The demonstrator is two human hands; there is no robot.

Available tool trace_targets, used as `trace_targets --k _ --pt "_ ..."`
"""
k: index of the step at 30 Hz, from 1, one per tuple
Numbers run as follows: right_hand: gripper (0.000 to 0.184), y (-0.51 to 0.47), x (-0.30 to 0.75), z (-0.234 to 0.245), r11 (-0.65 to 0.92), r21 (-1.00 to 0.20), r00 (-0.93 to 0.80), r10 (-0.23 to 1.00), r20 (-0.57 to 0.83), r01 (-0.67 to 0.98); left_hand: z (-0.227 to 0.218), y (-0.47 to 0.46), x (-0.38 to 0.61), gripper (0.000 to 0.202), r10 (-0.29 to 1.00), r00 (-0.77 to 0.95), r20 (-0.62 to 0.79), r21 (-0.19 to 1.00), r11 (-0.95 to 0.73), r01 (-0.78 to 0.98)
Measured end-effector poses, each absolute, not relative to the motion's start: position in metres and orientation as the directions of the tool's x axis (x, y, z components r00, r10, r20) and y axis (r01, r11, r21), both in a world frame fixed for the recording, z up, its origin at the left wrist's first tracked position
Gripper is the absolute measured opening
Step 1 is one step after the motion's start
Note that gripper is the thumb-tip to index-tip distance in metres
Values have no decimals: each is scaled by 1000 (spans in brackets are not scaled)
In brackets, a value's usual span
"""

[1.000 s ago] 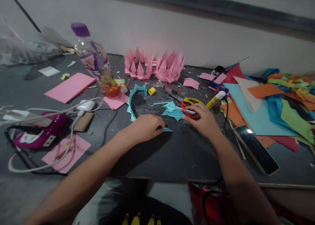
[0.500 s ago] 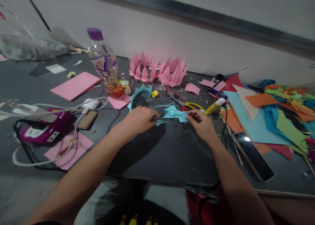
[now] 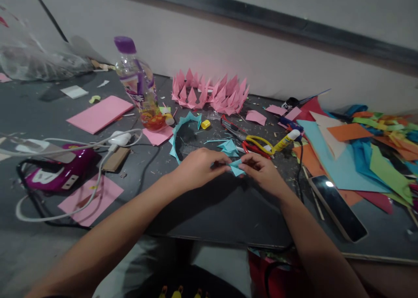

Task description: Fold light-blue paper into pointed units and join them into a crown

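Note:
A small folded light-blue paper piece (image 3: 237, 169) is between my two hands, over the near half of the dark table. My left hand (image 3: 203, 169) pinches its left side with thumb and forefinger. On the other side my right hand (image 3: 263, 171) grips it with bent fingers, which partly cover it. Just behind lie more folded light-blue pieces (image 3: 229, 148). A curved chain of pointed light-blue folds (image 3: 176, 132) lies behind my left hand. Behind my right hand are pliers with red and yellow handles (image 3: 261, 145) and a glue stick (image 3: 287, 140).
A ring of pink folded points (image 3: 209, 93) stands by the wall. At left are a drink bottle (image 3: 139, 85), pink paper (image 3: 99, 114) and a purple power strip (image 3: 62, 169) with cables. A phone (image 3: 338, 207) and coloured paper sheets (image 3: 342, 159) lie at right.
My left hand has moved right and my right hand slightly nearer me, so they meet. Both now hold one folded light-blue piece; the others stay on the table behind.

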State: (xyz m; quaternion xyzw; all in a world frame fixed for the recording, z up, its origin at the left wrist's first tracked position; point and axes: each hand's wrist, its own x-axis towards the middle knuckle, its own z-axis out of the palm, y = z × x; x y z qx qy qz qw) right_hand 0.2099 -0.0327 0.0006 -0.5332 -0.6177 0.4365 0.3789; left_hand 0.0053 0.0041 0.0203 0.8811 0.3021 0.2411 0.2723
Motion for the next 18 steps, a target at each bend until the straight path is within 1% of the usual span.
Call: trace_targets --k 2,3,4,5,6,7,8,9,11,12,13,15,18 --pt "21 -33 212 1 89 -919 -162 986 28 385 19 4 6 11 676 689 260 638 -656 403" --pt "22 -31 215 1 112 -896 -127 990 63 430 19 3 6 11 684 683 258 643 -649 407" --pt "23 -29 219 1 130 -863 -58 991 117 487 18 3 7 11 691 676 254 650 -640 410" --pt "23 -27 225 1 138 -824 47 980 196 550 18 2 7 12 698 671 249 657 -631 413" --pt "23 -23 233 1 118 -776 183 939 290 620 17 1 8 16 702 669 244 661 -625 415" --pt "23 -19 243 0 83 -731 305 872 382 677 16 -1 8 20 699 674 239 661 -625 415" --pt "21 -16 254 -2 53 -704 397 794 460 709 15 -3 9 24 685 689 237 654 -637 409" --pt "23 -12 265 -3 26 -706 488 705 515 707 14 -5 10 25 659 714 234 638 -659 399" --pt "31 -4 286 -9 -12 -774 623 602 500 633 12 -9 13 25 591 776 220 580 -719 382" --pt "34 0 294 -13 -18 -806 664 577 475 592 10 -11 14 25 559 802 209 544 -748 380" --pt "37 3 301 -16 -24 -826 680 581 446 563 9 -12 15 25 534 823 194 506 -773 383" --pt "42 8 310 -24 -59 -827 656 642 398 559 5 -14 18 25 503 848 164 436 -809 395" --pt "47 13 314 -32 -79 -811 624 682 381 580 -2 -14 21 21 470 870 148 363 -844 394"
